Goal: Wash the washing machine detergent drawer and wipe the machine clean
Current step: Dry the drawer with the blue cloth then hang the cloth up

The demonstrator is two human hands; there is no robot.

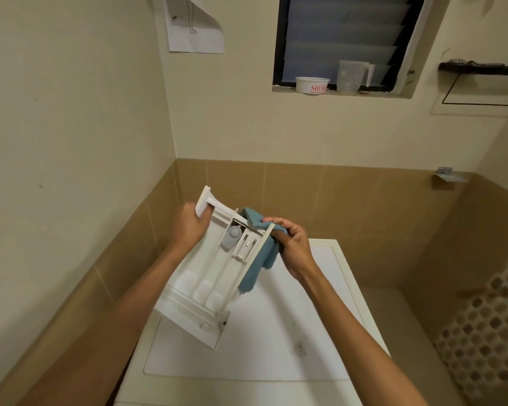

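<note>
White is the washing machine (pixel 276 341), nearest, its top marked with dark specks. Just above it the detergent drawer (pixel 214 276) is held tilted, with its compartments facing up. The left hand (pixel 188 227) curls round the drawer's front panel at its far end. The right hand (pixel 294 244) pinches a blue cloth (pixel 258 259) against the drawer's right wall. The drawer looks like stiff, light plastic, likely slick when wet. The panel and side walls seem the safest holds; the thin dividers look fragile. Beyond the drawer, a tub (pixel 312 84) and jug (pixel 351 76) stand on the window sill.

White detergent drawer (pixel 214 273) tilted above the washing machine (pixel 291 332); left hand (pixel 188 227) at its handle; right hand (pixel 291 244) with blue cloth (pixel 261 256).
</note>
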